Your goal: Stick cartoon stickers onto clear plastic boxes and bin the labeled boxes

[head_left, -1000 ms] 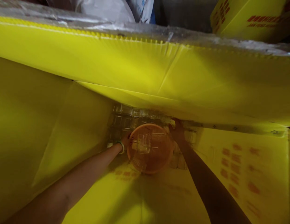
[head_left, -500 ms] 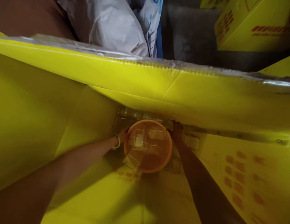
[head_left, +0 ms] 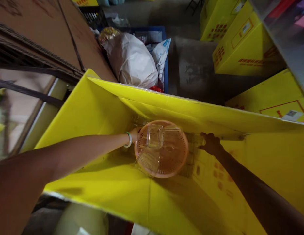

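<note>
A round orange perforated basket (head_left: 171, 160) is held up inside a tall yellow corrugated box (head_left: 98, 107). Several clear plastic clamshell containers (head_left: 154, 135) lie in the basket, one hanging over its near left rim. My left hand (head_left: 135, 134), with a pale green bangle at the wrist, grips the basket's left rim. My right hand (head_left: 210, 143) is curled in shadow against the box's far wall, a little right of the basket and apart from its rim; what it holds is hidden. More clear containers show dimly below the basket.
Other yellow printed boxes (head_left: 240, 42) stand at the back right. Behind the box is a blue crate (head_left: 165, 55) with white bags (head_left: 132, 62). Flattened brown cardboard (head_left: 36, 36) leans at the left, and grey floor lies in between.
The basket has come up from the bottom of the box with my left hand. My right hand has left its rim and moved right. The view has pulled back above the box.
</note>
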### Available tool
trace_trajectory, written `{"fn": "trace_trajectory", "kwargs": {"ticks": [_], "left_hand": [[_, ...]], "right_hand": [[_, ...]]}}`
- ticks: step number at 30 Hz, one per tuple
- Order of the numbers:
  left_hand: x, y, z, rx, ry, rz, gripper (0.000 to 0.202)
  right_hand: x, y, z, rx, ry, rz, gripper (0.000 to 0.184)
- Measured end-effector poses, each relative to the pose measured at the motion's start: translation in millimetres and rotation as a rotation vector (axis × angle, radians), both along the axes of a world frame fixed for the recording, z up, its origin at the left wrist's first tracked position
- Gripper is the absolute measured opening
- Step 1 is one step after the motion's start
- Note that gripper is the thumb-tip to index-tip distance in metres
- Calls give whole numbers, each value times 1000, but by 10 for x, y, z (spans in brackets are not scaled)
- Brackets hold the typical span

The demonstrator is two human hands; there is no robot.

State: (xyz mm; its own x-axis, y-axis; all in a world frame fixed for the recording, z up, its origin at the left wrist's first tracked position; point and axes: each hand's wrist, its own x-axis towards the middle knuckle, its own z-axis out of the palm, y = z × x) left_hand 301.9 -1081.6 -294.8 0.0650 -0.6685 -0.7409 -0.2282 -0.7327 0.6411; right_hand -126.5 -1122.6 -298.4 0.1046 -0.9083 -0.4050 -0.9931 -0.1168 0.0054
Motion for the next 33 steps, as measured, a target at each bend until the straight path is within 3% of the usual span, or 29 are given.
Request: {"fn": "trace_trajectory", "kwargs": {"ticks": [3, 6, 8, 10, 12, 16, 22, 25, 28, 31, 33], "left_hand": [[3, 165, 446, 18, -59, 41, 36], [7, 360, 877, 22, -82, 95, 38], [-1, 490, 1163, 10, -83, 134, 41], [-25, 615, 1451, -2, -66, 163, 42], [-73, 734, 1739, -17, -42, 190, 40], [-244, 964, 2280, -61, -6, 270, 33], [-539, 1311, 2954, -153, 72, 328, 26], [-643, 1503, 3244, -197, 85, 358, 26], [-718, 1743, 3503, -228, 106, 376, 25], [-782, 2050, 3710, -244, 142, 389, 25], [-817, 2289, 3807, -249, 163, 406, 25]], "right_hand": [[-7, 259, 901, -88, 77, 17, 68], [79, 694, 1824, -371, 27, 92, 66], [219, 1022, 2313, -580, -82, 125, 61], [423, 1308, 2644, -723, -233, 134, 57], [652, 1501, 2830, -796, -374, 143, 55], [988, 1622, 2966, -866, -460, 155, 50], [1124, 1741, 3149, -1023, -496, 110, 49], [1133, 1904, 3339, -1047, -569, 132, 50], [1073, 2103, 3548, -965, -700, 200, 48], [966, 2310, 3714, -870, -856, 325, 45], [921, 2451, 3799, -889, -967, 382, 45]]}}
